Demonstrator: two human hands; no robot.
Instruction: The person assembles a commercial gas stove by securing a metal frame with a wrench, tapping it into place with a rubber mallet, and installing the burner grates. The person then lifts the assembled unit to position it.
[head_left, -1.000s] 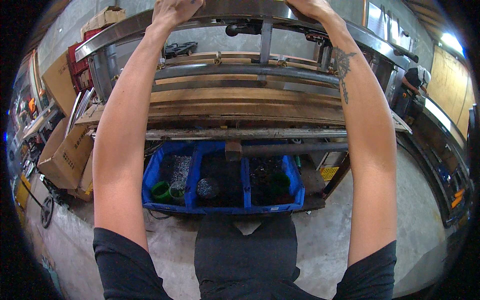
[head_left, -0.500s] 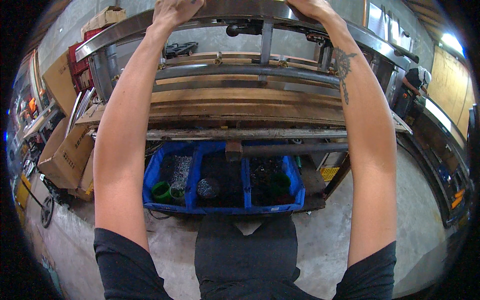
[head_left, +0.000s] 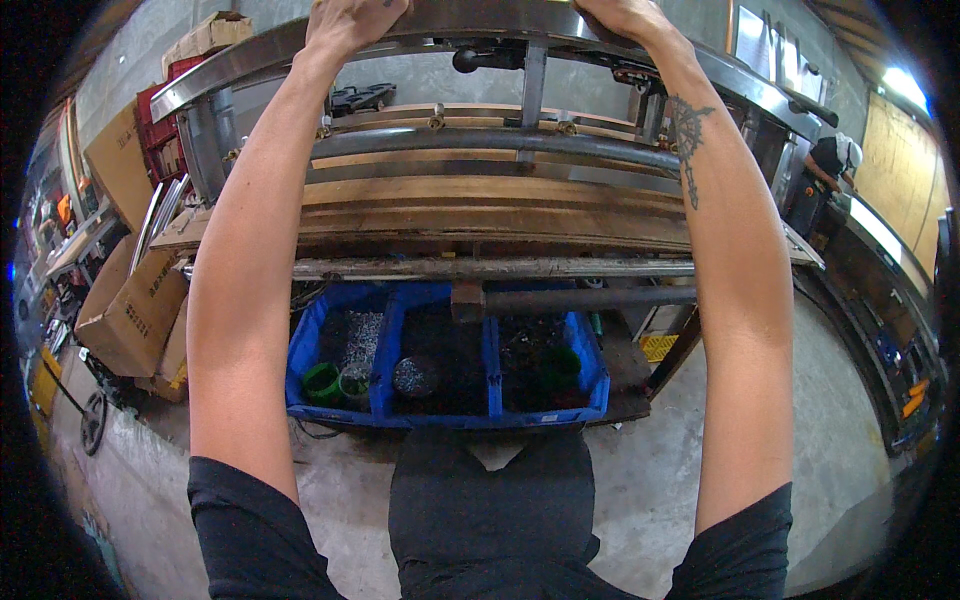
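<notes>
Both my arms stretch up to the stainless steel edge (head_left: 480,18) of a workbench at the top of the head view. At that edge's left part is my left hand (head_left: 355,22), its fingers cut off by the picture's upper border. My right hand (head_left: 625,18) meets the same metal edge farther right; its fingers are mostly out of sight too. Whatever lies on the benchtop is outside the picture. Between my forearms, under the top, run a grey pipe (head_left: 480,142) and a wooden shelf (head_left: 480,215).
Below the shelf stands a blue three-part bin (head_left: 440,420) with dark bits and small cups inside. Cardboard boxes (head_left: 135,305) and a red crate (head_left: 165,150) flank the bench on the left. At far right another person (head_left: 828,165) bends over a work surface.
</notes>
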